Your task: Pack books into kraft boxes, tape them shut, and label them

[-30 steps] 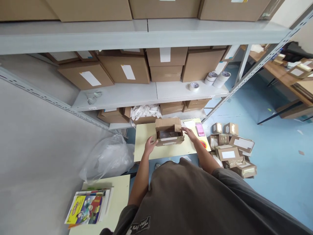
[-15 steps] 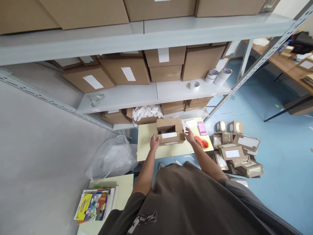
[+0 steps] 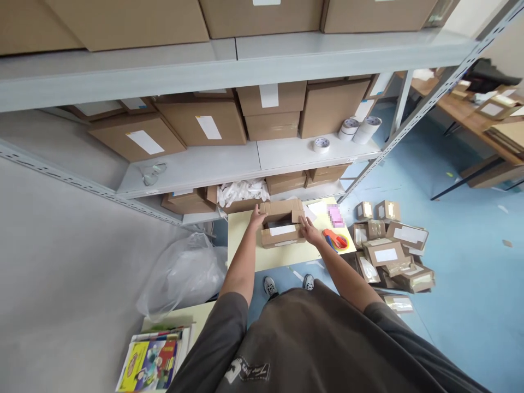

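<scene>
An open cardboard box (image 3: 282,238) with raised flaps and a white label sits on the pale yellow table (image 3: 241,251). At the box's upper left corner, my left hand (image 3: 257,217) grips the edge of a flap. My right hand (image 3: 309,230) rests against the box's right side, its fingers extended over a flap there. Right of that hand lie an orange tape dispenser (image 3: 335,238) and a pixelated pink item (image 3: 335,216). White papers (image 3: 317,208) are on the table behind the right hand.
Grey shelving (image 3: 196,169) with cartons and white tape rolls (image 3: 321,144) stands in front. Small parcels (image 3: 387,255) are heaped on the floor at right. A clear plastic bag (image 3: 184,273) and magazines (image 3: 149,363) are at left. My shoes show below the table.
My left hand has moved up from the box's lower left side to its upper left corner. My right hand has shifted left onto the box's side. The view has shifted slightly.
</scene>
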Demonstrator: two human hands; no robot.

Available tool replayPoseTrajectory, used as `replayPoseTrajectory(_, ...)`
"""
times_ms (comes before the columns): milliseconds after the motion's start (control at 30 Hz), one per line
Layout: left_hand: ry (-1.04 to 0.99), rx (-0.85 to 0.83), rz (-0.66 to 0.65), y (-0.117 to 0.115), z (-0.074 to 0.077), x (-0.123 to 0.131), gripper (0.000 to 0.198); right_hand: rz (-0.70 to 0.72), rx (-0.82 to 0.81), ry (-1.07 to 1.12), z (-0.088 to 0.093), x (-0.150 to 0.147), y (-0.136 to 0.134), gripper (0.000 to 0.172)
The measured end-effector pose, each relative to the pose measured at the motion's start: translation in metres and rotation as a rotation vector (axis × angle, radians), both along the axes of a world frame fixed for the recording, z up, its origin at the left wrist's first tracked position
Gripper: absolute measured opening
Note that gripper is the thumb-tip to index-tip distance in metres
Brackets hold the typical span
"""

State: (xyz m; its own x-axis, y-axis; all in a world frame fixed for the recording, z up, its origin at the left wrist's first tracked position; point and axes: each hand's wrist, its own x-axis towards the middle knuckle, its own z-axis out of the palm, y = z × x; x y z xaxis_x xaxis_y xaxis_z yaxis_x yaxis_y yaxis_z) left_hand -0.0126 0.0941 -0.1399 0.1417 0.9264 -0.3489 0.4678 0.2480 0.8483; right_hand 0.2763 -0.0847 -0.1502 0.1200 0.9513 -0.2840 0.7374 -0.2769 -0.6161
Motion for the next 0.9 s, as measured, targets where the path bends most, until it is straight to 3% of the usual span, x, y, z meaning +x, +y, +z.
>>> replayPoseTrajectory(100, -0.024, 0.114, 0.006, -0.001, 0.002, 0.005, 0.080, 0.010, -0.023, -0.018, 0.004, 0.003, 0.014, 0.076)
replayPoseTrajectory(267, 0.040, 0.248, -0.053, -0.018, 0.015, 0.000, 0.052, -0.011, -0.119, 0.000, 0.007, 0.008, 0.024, 0.065)
replayPoseTrajectory(400, 0.109, 0.302, -0.168, -0.038, 0.024, -0.011, 0.030, -0.080, 0.034, 0.090, 0.004, 0.008, 0.005, 0.076)
replayPoseTrajectory(533, 0.211, 0.265, -0.254, -0.065, 0.021, -0.020, 0.036, -0.120, 0.208, 0.087, 0.004, 0.009, -0.017, 0.076)
replayPoseTrajectory(700, 0.335, 0.180, -0.132, -0.092, 0.007, -0.001, 0.041, -0.147, 0.227, 0.022, 0.013, 0.028, -0.036, 0.075)
replayPoseTrajectory(800, 0.420, 0.198, 0.012, -0.098, 0.003, 0.022, 0.037, -0.198, 0.212, -0.016, 0.016, 0.052, -0.049, 0.074)
replayPoseTrajectory(900, 0.531, 0.199, 0.136, -0.101, 0.003, 0.038, 0.046, -0.276, 0.193, -0.049, 0.011, 0.082, -0.066, 0.071)
